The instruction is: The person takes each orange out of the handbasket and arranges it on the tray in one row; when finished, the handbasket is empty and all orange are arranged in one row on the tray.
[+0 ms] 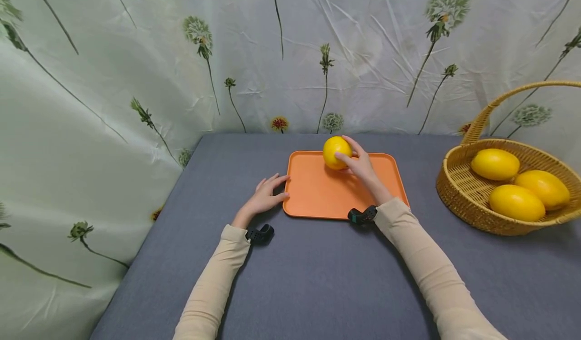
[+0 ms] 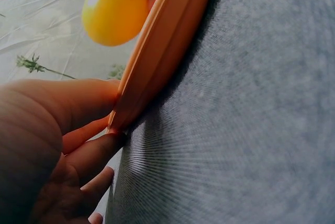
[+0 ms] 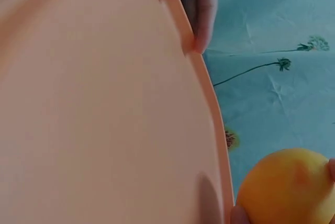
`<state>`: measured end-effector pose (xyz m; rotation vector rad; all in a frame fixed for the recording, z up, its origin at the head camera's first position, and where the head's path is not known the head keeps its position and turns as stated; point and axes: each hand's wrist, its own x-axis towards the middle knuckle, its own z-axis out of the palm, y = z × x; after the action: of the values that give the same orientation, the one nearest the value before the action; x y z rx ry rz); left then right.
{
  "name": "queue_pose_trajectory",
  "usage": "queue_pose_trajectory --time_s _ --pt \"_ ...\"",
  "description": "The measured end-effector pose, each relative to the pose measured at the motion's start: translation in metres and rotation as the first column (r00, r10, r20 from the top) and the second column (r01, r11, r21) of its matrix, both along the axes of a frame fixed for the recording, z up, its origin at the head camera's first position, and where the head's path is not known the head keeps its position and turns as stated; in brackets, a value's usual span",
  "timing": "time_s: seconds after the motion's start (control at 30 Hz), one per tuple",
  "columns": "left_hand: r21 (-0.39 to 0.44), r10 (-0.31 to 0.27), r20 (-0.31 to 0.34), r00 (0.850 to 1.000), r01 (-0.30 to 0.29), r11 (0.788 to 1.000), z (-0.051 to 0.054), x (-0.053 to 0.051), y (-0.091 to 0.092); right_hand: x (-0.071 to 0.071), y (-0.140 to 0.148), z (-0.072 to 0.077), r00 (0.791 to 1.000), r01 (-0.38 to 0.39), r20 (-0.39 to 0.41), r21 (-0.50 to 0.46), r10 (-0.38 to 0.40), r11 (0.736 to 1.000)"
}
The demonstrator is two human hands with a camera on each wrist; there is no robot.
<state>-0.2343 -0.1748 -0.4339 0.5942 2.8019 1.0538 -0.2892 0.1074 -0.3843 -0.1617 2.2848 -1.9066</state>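
One orange tray (image 1: 317,193): over its far edge I see the right hand (image 1: 359,165) grip one yellow fruit (image 1: 334,151) (partly hidden). The left hand (image 1: 264,197), spread, touches the tray's left rim. Rightward, one cropped basket (image 1: 459,199) holds three fruits (image 1: 516,203).

Basket (image 1: 458,204): right side and handle end beyond my head view's right edge. Rightmost fruit (image 1: 550,187): partly hidden by the front fruit (image 1: 515,204). Held fruit (image 1: 334,150): right part covered by the right hand (image 1: 357,162); cropped in my right wrist view; contact with the tray (image 1: 322,188), I cannot tell. Tray: near edge partly behind the right sleeve (image 1: 426,264); floor blurred and cropped in the right wrist view. Left hand (image 1: 265,193): cropped by my left wrist view's edge.
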Motion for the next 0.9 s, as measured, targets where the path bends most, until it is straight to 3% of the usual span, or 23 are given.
queue_pose_trajectory --time_s 0.9 --pt "-0.005 0.007 0.007 1.000 -0.007 1.000 0.004 0.002 0.002 -0.009 -0.032 -0.010 1.000 -0.005 -0.010 0.064 0.005 0.998"
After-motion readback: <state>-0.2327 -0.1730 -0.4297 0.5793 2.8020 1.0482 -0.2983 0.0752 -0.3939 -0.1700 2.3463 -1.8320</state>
